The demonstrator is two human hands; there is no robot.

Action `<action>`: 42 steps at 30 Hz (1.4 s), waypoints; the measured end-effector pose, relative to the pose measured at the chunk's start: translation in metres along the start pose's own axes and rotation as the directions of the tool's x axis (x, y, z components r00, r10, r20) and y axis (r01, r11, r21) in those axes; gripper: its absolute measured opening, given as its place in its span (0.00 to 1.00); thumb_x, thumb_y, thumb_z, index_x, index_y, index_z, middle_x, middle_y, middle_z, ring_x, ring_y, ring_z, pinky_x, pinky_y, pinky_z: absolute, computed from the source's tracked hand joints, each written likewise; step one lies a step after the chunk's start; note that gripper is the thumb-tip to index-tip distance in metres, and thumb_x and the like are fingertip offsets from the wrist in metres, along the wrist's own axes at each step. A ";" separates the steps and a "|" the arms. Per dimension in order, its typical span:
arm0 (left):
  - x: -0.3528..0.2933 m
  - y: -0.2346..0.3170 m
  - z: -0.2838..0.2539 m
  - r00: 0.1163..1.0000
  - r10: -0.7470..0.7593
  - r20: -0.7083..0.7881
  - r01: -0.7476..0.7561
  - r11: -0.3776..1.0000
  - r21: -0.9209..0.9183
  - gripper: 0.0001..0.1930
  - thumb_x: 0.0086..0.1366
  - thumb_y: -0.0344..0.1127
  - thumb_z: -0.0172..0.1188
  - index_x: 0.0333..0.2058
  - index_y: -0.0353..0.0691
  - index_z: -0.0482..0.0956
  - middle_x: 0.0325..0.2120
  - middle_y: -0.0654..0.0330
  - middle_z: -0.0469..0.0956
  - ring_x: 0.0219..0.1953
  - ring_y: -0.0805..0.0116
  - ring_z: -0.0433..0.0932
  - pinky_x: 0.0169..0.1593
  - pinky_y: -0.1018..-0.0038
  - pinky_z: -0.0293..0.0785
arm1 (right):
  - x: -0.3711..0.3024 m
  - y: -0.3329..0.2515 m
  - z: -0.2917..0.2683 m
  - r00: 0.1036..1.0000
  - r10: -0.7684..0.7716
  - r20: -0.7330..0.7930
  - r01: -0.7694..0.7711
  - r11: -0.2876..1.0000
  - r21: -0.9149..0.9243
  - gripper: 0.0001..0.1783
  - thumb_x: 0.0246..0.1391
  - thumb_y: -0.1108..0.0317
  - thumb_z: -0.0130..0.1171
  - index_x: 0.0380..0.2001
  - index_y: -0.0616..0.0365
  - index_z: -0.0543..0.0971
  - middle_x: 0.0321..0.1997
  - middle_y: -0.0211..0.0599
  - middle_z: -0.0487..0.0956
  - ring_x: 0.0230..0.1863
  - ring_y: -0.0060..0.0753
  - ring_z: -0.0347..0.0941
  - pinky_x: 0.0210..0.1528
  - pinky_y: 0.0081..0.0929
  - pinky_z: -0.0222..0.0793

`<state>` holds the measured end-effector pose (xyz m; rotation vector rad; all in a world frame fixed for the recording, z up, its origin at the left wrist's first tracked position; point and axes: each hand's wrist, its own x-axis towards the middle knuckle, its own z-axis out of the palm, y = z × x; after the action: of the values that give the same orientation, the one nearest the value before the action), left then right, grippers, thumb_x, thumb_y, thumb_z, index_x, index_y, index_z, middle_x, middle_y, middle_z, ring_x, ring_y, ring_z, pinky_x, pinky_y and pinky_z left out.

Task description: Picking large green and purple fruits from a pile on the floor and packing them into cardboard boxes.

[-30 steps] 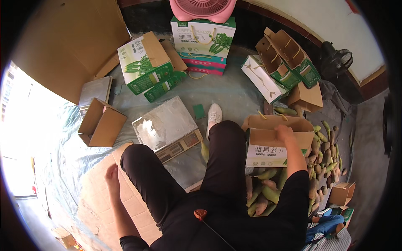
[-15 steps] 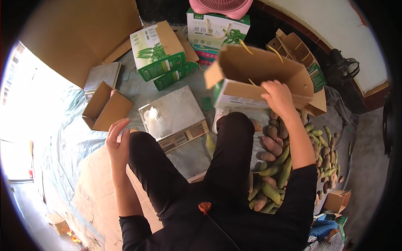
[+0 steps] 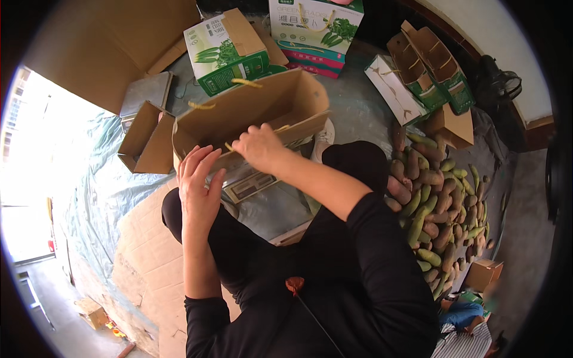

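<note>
A cardboard carton with yellow rope handles stands with its open top up, in front of my knees. My right hand grips its near upper edge beside a rope handle. At the carton's near left corner is my left hand, its fingers stretched out against the wall and the thumb apart. Under the carton a scale shows only its front edge; the carton hides the rest.
A pile of green and reddish-brown radishes lies to my right. Beyond it stand several open cartons and a black fan. Printed boxes are at the far side. A small open box sits left, near flat cardboard.
My right hand has brought the carton from the right to the left, over the scale. My left hand has moved right and up to its near corner.
</note>
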<state>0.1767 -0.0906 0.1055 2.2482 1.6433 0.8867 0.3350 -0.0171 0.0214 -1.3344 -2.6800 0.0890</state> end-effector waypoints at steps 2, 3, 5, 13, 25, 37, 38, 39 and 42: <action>-0.003 -0.002 0.007 0.997 -0.030 0.070 0.027 0.999 0.036 0.20 0.51 0.26 0.60 0.46 0.40 0.75 0.48 0.56 0.72 0.55 0.54 0.66 0.58 0.62 0.60 | -0.002 -0.010 0.021 0.998 0.009 0.062 -0.009 1.000 0.001 0.10 0.52 0.65 0.47 0.31 0.45 0.79 0.32 0.28 0.79 0.38 0.33 0.74 0.39 0.36 0.65; -0.005 -0.003 0.010 0.990 -0.068 0.126 0.059 0.996 0.074 0.22 0.51 0.27 0.60 0.48 0.40 0.74 0.49 0.55 0.72 0.56 0.53 0.65 0.59 0.61 0.59 | -0.004 -0.014 0.026 0.995 -0.012 0.100 0.008 0.999 0.041 0.09 0.52 0.64 0.48 0.32 0.45 0.79 0.32 0.29 0.79 0.39 0.33 0.74 0.40 0.36 0.66; -0.008 -0.006 0.013 0.975 -0.096 0.201 0.081 0.994 0.079 0.24 0.51 0.28 0.61 0.50 0.41 0.72 0.51 0.55 0.70 0.57 0.52 0.63 0.60 0.61 0.56 | -0.006 -0.013 0.035 0.990 -0.029 0.141 0.016 0.996 0.088 0.10 0.52 0.64 0.48 0.32 0.46 0.79 0.33 0.30 0.79 0.40 0.33 0.74 0.41 0.37 0.66; -0.009 -0.007 0.024 0.936 -0.125 0.329 0.074 0.984 0.163 0.26 0.54 0.31 0.60 0.54 0.44 0.69 0.53 0.56 0.68 0.59 0.54 0.62 0.62 0.54 0.51 | -0.044 0.059 -0.053 0.981 0.159 -0.114 -0.062 0.803 0.592 0.12 0.46 0.68 0.58 0.36 0.56 0.78 0.33 0.38 0.79 0.36 0.39 0.76 0.38 0.33 0.70; -0.003 0.006 0.059 0.900 -0.191 0.391 0.040 0.930 0.364 0.28 0.53 0.33 0.61 0.55 0.46 0.67 0.54 0.58 0.68 0.61 0.55 0.60 0.63 0.48 0.46 | -0.247 0.189 0.025 0.608 0.790 -0.077 -0.592 0.516 0.619 0.09 0.47 0.67 0.60 0.34 0.53 0.78 0.30 0.39 0.80 0.31 0.39 0.77 0.34 0.30 0.71; 0.000 -0.036 0.111 0.913 -0.279 0.296 0.119 0.879 0.462 0.20 0.51 0.32 0.61 0.46 0.48 0.75 0.42 0.57 0.77 0.47 0.57 0.73 0.54 0.60 0.62 | -0.313 0.086 0.255 0.505 0.654 0.563 -0.861 0.343 0.375 0.19 0.44 0.61 0.60 0.40 0.58 0.76 0.39 0.48 0.78 0.44 0.48 0.74 0.46 0.38 0.68; 0.002 -0.036 0.113 0.912 -0.293 0.288 0.138 0.878 0.457 0.17 0.51 0.32 0.60 0.43 0.47 0.76 0.39 0.57 0.78 0.45 0.56 0.74 0.52 0.61 0.64 | -0.309 0.081 0.271 0.500 0.622 0.603 -0.866 0.342 0.364 0.23 0.43 0.58 0.62 0.43 0.56 0.74 0.44 0.48 0.77 0.47 0.48 0.72 0.49 0.41 0.67; 0.005 -0.034 0.121 0.908 -0.298 0.294 0.148 0.885 0.441 0.14 0.51 0.32 0.60 0.40 0.45 0.77 0.36 0.56 0.78 0.43 0.56 0.75 0.50 0.62 0.65 | -0.319 0.079 0.288 0.495 0.622 0.607 -0.869 0.338 0.362 0.23 0.43 0.58 0.62 0.43 0.56 0.74 0.44 0.48 0.77 0.47 0.48 0.72 0.49 0.41 0.67; 0.009 -0.029 0.132 0.921 -0.269 0.283 0.110 0.875 0.472 0.09 0.52 0.33 0.59 0.35 0.44 0.77 0.31 0.59 0.78 0.39 0.58 0.75 0.48 0.63 0.66 | -0.319 0.072 0.311 0.538 0.596 0.596 -0.817 0.196 0.542 0.22 0.44 0.57 0.62 0.42 0.57 0.74 0.45 0.49 0.76 0.48 0.50 0.72 0.50 0.40 0.66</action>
<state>0.2326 -0.0494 -0.0110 2.2770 2.0002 0.0490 0.5327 -0.2246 -0.3275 -2.0937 -1.3766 1.4604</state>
